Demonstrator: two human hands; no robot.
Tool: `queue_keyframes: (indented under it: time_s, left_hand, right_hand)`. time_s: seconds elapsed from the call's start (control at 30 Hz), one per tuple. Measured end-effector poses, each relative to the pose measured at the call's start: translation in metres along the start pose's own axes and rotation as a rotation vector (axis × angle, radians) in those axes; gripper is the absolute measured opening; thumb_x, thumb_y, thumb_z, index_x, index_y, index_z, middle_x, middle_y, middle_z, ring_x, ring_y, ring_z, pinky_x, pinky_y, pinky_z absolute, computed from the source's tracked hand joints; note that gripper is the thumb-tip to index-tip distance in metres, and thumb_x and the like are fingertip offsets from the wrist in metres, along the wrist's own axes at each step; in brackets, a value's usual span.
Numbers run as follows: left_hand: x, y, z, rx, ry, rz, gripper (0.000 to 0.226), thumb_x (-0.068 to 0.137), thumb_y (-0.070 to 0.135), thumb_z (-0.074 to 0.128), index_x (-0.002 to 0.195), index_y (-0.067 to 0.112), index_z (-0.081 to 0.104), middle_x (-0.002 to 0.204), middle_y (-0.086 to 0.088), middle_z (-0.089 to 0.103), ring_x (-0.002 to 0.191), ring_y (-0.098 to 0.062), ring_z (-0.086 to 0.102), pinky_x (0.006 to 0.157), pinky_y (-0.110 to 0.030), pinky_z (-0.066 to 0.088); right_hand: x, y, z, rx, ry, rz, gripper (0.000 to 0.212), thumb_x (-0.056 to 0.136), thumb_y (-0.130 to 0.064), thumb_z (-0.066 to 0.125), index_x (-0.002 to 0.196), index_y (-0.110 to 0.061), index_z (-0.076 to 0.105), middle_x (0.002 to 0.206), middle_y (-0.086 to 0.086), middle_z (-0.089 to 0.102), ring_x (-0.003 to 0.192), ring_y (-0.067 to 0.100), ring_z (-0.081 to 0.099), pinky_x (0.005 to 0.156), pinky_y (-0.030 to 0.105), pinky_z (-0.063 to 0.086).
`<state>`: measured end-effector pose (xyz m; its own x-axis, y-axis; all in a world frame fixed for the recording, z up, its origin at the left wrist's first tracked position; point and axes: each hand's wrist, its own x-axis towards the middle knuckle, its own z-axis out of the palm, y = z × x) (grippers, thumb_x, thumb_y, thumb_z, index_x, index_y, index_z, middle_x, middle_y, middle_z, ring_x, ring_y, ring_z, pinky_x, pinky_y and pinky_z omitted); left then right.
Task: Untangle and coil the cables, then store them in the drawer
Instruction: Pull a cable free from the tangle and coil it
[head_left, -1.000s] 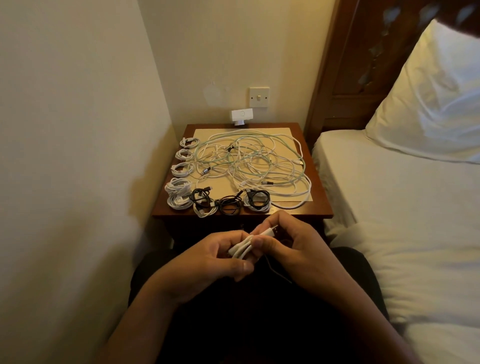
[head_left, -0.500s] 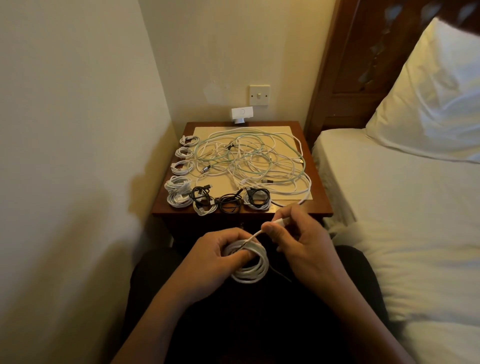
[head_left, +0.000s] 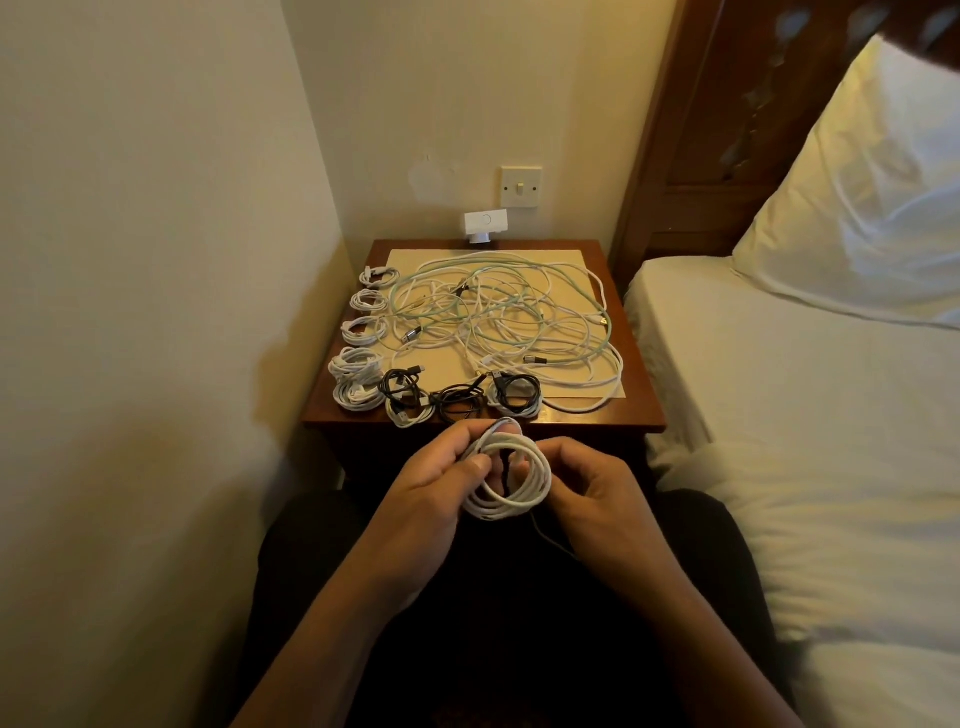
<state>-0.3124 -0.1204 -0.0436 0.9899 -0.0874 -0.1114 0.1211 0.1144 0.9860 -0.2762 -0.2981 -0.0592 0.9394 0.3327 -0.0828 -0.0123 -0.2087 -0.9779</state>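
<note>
Now the white cable coil (head_left: 519, 501) sits over the lap (head_left: 498, 618), near the table (head_left: 587, 423) edge; the left hand (head_left: 431, 486) pinches its left side in a tight grip, the right hand (head_left: 589, 491) curls on its right. Keep loops even, then tuck the end through to lock it.

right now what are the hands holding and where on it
A cable coil. The left hand pinches the loops on its left side, thumb on top; the right hand holds its right edge.
</note>
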Motion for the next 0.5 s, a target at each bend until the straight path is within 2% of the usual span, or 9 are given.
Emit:
queue_keyframes:
  time_s: [0.07, 0.2, 0.33, 0.43, 0.5]
  left_hand:
    - [-0.0002, -0.001, 0.0001, 0.107, 0.023, -0.01, 0.038, 0.106, 0.009, 0.044, 0.129, 0.028, 0.067, 0.124, 0.002, 0.071, 0.119, -0.014, 0.065, 0.105, -0.039, 0.049]
    - [-0.0006, -0.0034, -0.0009, 0.47, 0.09, 0.082, 0.041, 0.106, 0.009, 0.047, 0.133, 0.037, 0.062, 0.124, 0.017, 0.065, 0.116, 0.005, 0.058, 0.094, -0.013, 0.045]
    - [-0.0016, -0.008, 0.0017, 0.645, 0.168, 0.177, 0.044, 0.103, 0.007, 0.055, 0.138, 0.031, 0.061, 0.11, 0.016, 0.064, 0.106, 0.006, 0.058, 0.085, -0.004, 0.042]
    - [0.0019, -0.01, -0.0001, 0.741, 0.217, 0.21, 0.048, 0.101, 0.007, 0.058, 0.143, 0.03, 0.058, 0.112, 0.013, 0.064, 0.106, 0.005, 0.058, 0.088, -0.004, 0.041]
    - [0.0026, -0.0101, -0.0005, 0.771, 0.232, 0.207, 0.05, 0.101, 0.008, 0.059, 0.146, 0.031, 0.055, 0.113, 0.015, 0.064, 0.107, 0.006, 0.057, 0.09, -0.003, 0.041]
  right_hand:
    - [0.0008, -0.0016, -0.0018, 0.17, -0.022, 0.066, 0.018, 0.095, -0.023, 0.07, 0.111, -0.019, 0.076, 0.106, 0.003, 0.078, 0.101, 0.021, 0.075, 0.095, 0.044, 0.058]
    - [0.0031, -0.0018, -0.0055, 0.418, -0.06, 0.189, 0.023, 0.09, -0.015, 0.07, 0.111, -0.007, 0.074, 0.108, 0.014, 0.077, 0.103, 0.029, 0.074, 0.084, 0.035, 0.06]
    - [0.0042, -0.0005, -0.0033, 0.378, -0.135, 0.223, 0.021, 0.097, -0.01, 0.063, 0.115, -0.011, 0.075, 0.11, 0.012, 0.077, 0.105, 0.027, 0.074, 0.087, 0.035, 0.059]
    - [0.0039, -0.0044, -0.0073, 0.383, -0.163, 0.252, 0.031, 0.102, -0.005, 0.05, 0.12, -0.013, 0.074, 0.114, 0.009, 0.077, 0.111, 0.024, 0.072, 0.097, 0.039, 0.055]
    - [0.0041, -0.0069, -0.0097, 0.346, -0.172, 0.241, 0.032, 0.102, -0.011, 0.047, 0.118, -0.016, 0.075, 0.115, 0.008, 0.077, 0.115, 0.025, 0.07, 0.102, 0.042, 0.051]
